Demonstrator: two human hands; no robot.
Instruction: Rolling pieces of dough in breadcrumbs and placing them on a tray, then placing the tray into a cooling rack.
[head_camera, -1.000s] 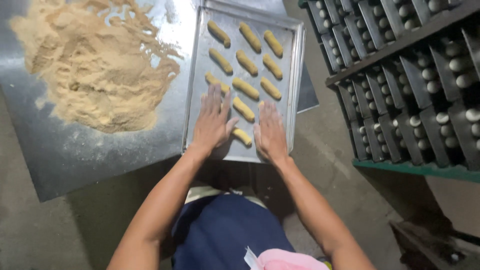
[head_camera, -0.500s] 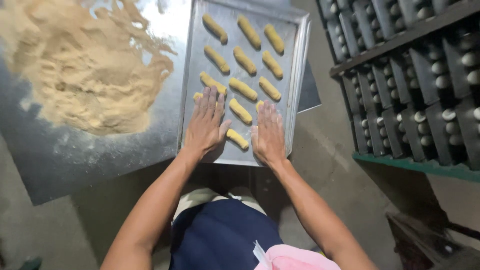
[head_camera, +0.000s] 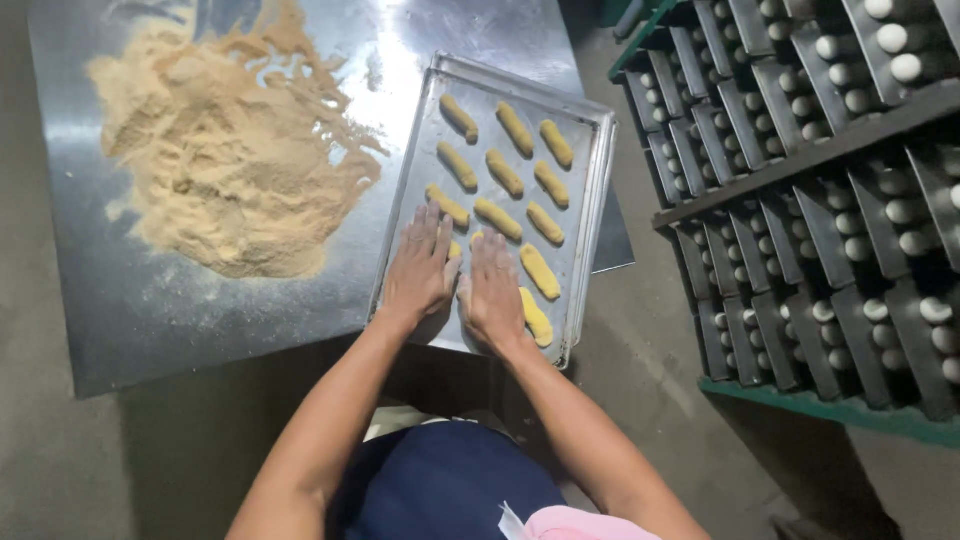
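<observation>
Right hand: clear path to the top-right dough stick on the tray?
Probably yes. The right hand lies flat on the baking tray, and only other low dough pieces sit between it and the far right dough stick; nothing stands above them.

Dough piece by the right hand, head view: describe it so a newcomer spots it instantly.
Start at the steel table and find the metal baking tray at its right end, filled with rows of yellow finger-shaped dough pieces. Go to the tray's near right corner, just right of the right hand. The nearest dough piece lies there; unlike its neighbours, nothing sits between it and the tray's near rim.
</observation>
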